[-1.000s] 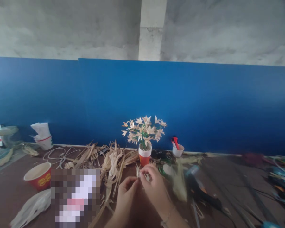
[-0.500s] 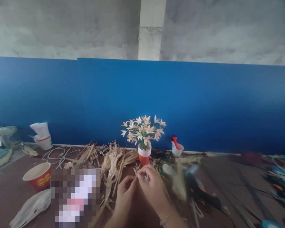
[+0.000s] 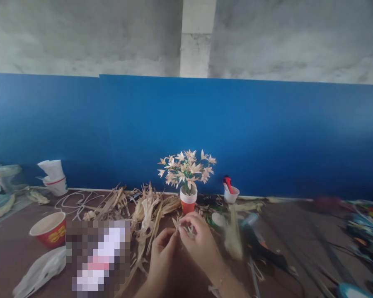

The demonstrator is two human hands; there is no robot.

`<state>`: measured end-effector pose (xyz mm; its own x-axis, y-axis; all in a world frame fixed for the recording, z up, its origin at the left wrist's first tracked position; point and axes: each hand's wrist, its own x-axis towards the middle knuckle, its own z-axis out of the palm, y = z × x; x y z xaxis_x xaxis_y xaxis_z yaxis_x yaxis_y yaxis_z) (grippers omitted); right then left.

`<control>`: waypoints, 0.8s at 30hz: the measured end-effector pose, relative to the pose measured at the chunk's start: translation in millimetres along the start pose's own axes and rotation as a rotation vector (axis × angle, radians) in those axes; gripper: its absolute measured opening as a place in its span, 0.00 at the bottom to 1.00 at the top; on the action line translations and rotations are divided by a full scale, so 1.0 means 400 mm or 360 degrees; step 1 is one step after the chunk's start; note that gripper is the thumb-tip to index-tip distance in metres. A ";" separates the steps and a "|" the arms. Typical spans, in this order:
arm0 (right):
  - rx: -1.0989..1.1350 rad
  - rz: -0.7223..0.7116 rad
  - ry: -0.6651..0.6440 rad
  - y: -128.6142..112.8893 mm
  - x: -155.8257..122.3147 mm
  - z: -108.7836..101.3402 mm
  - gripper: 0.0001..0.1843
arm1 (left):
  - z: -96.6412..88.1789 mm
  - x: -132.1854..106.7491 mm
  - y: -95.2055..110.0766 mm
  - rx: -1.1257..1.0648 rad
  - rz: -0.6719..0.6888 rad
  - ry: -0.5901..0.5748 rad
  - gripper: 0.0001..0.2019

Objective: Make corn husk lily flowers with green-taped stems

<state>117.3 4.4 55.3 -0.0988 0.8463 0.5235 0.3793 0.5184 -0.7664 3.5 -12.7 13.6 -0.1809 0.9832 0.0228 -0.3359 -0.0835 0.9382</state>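
My left hand point(image 3: 160, 255) and my right hand point(image 3: 199, 244) meet low in the middle of the view, fingertips pinched together on a small pale husk flower point(image 3: 182, 225). Its petals stick out above my fingers. Just behind them stands an orange and white cup point(image 3: 188, 200) filled with a bunch of finished husk flowers point(image 3: 186, 167). A heap of dry corn husks point(image 3: 143, 209) lies to the left of my hands on the brown table point(image 3: 12, 256).
A red paper bowl point(image 3: 49, 228) and a crumpled plastic bag point(image 3: 40, 271) lie at the left, stacked white cups point(image 3: 55, 177) behind. A small white cup with a red cutter point(image 3: 230, 189) stands right of the flowers. A dark glue gun point(image 3: 261, 246) and tools lie right. A blue board point(image 3: 267, 132) backs the table.
Both hands have drifted slightly left and lower with the small flower still pinched between them. The view has shifted a little.
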 end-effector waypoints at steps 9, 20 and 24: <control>0.0459 0.0838 -0.0371 0.049 0.029 -0.005 0.19 | -0.010 0.001 -0.002 0.0102 0.0093 -0.0092 0.16; 0.0421 0.0976 -0.0493 -0.008 0.033 -0.041 0.08 | -0.022 0.011 -0.014 0.0154 0.0086 -0.0236 0.18; 0.0173 0.0925 -0.0492 -0.008 0.036 -0.048 0.08 | -0.028 0.020 -0.018 0.0344 0.0120 -0.0187 0.17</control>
<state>132.2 12.6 72.1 -0.1713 0.9797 -0.1044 0.3572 -0.0370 -0.9333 -5.8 -6.1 3.4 -0.0853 0.9887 0.1235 -0.1176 -0.1331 0.9841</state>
